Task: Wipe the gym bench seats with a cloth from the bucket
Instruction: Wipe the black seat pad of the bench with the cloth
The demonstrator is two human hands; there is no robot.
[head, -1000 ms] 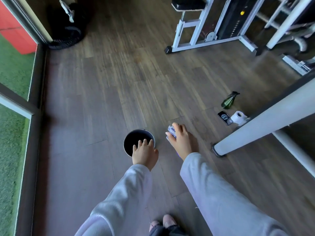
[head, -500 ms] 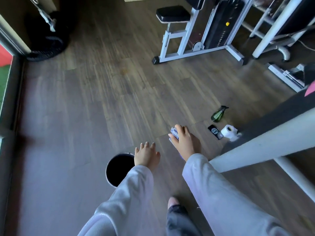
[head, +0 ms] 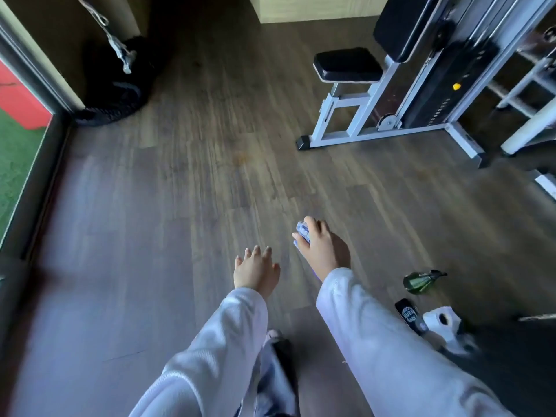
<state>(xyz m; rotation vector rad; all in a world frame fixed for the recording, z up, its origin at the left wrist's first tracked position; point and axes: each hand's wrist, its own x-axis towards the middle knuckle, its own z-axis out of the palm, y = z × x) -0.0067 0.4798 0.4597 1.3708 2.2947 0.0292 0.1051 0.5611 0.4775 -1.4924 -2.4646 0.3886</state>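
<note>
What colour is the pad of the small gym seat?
Black, seen in the head view: the seat pad.

Dark wood-plank floor (head: 186, 182) spreads out below me, with daylight falling across it from the glass door frame (head: 36, 94) at nine to ten o'clock, beyond which I see green turf (head: 15, 155) and a red block (head: 18, 100). At eleven o'clock a black tyre-like thing (head: 117, 97) lies against the wall with a chain (head: 115, 46) hanging over it, and at twelve o'clock a pale wooden box (head: 316, 9) stands on the floor. From one to three o'clock a white steel weight machine (head: 391, 124) stands with its dark weight stack (head: 451, 82).
</note>
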